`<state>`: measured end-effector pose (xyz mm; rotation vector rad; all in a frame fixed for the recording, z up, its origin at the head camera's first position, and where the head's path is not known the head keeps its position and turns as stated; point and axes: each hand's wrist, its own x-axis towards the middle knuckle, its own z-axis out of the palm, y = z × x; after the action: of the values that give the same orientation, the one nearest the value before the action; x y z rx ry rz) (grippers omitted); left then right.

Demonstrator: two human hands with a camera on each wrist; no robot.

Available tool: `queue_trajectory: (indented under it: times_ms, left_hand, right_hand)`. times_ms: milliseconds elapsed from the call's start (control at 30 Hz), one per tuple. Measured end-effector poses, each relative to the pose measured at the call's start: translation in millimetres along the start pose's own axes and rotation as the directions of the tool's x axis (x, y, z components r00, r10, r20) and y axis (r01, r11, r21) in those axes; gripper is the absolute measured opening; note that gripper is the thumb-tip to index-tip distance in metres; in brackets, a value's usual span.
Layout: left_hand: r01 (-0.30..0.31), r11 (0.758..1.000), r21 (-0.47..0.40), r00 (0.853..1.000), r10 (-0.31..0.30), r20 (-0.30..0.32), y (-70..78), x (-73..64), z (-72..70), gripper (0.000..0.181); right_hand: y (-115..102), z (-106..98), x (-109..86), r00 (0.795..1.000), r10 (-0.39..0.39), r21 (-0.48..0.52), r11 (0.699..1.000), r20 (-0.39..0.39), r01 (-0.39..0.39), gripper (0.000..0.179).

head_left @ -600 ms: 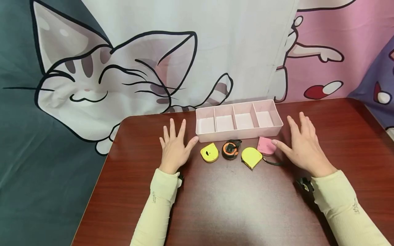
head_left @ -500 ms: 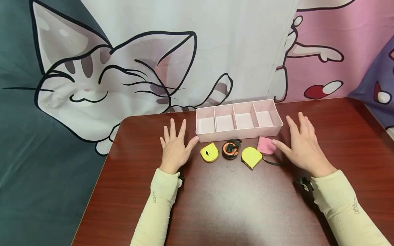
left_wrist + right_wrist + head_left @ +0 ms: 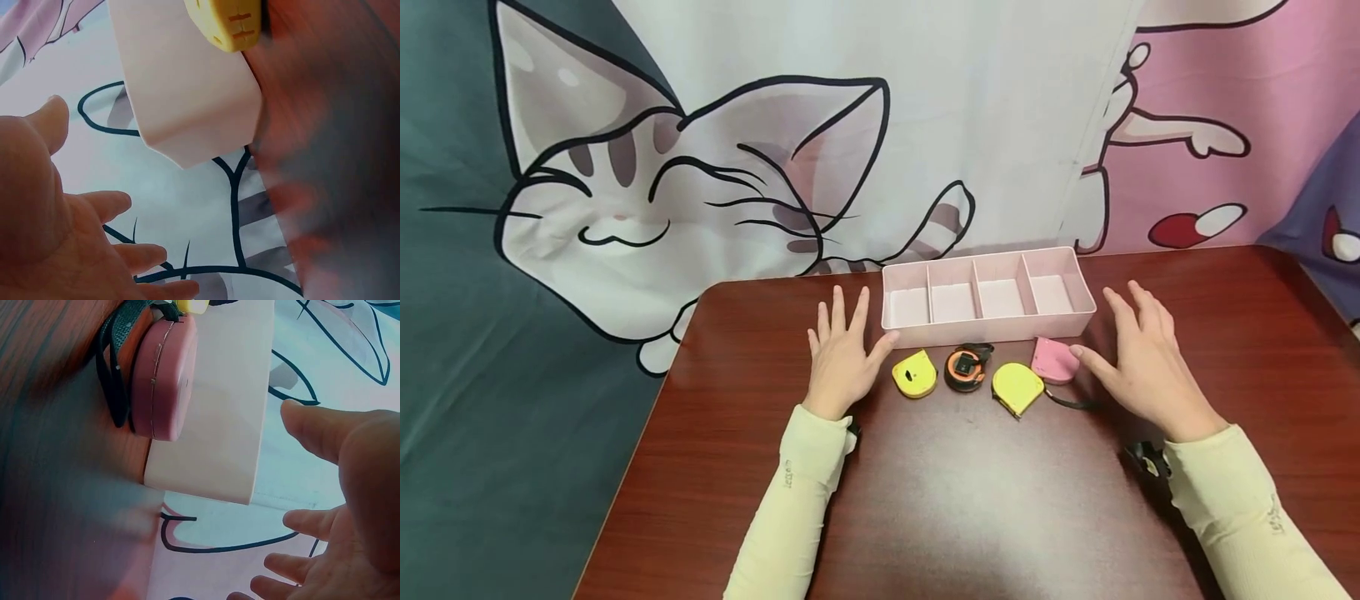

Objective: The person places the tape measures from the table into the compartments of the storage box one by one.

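Observation:
My left hand (image 3: 842, 360), fingers spread, is left of a pale pink divided box (image 3: 988, 329) and holds nothing. Nearest to it lies a yellow tape measure (image 3: 915, 375), also seen in the left wrist view. Rightward along the box's front follow an orange-and-black tape measure (image 3: 965, 369), a second yellow tape measure (image 3: 1017, 388) and a pink tape measure (image 3: 1055, 361) with a dark strap. To the right of these, my right hand (image 3: 1152, 367) holds nothing, its fingers apart and slightly bent. Its thumb tip appears close to the pink tape measure in the head view; the right wrist view shows them apart.
A brown wooden table (image 3: 970, 500) bears everything. Its back edge meets a hanging cloth (image 3: 1000, 125) printed with cartoon animals, close behind the box. Dark devices (image 3: 1147, 460) sit at the wrists under pale sleeves (image 3: 1221, 475).
The head view has shifted slightly. My left hand has moved a little to the right, toward the box; the right hand has barely moved. Box and tape measures stay in place.

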<state>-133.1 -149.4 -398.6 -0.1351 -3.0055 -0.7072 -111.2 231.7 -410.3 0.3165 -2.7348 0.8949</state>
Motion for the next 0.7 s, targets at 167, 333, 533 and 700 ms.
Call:
queue_trajectory:
  times_ms: [167,333,533,700]
  left_hand:
    - [-0.002,1.0,-0.024,1.0,0.002,0.002,6.2,5.2,0.3,0.083]
    - [-0.006,0.998,-0.059,1.0,0.006,-0.014,13.6,9.8,3.0,0.085]
    - [-0.016,0.998,-0.068,1.0,0.016,-0.002,22.0,16.0,8.5,0.088]
    - [-0.034,0.996,-0.078,0.999,0.034,-0.002,27.4,21.2,13.5,0.09]
  right_hand:
    - [-4,1,-0.8,0.999,-0.012,0.019,1.0,-0.038,0.012,0.081]
    - [-7,2,-2.8,0.999,-0.01,0.018,1.0,-0.035,0.011,0.077]
    - [-6,3,-4.7,1.0,0.002,-0.004,1.0,0.003,-0.002,0.072]
    - [-5,5,-4.6,0.999,-0.019,-0.021,1.0,0.041,0.02,0.062]
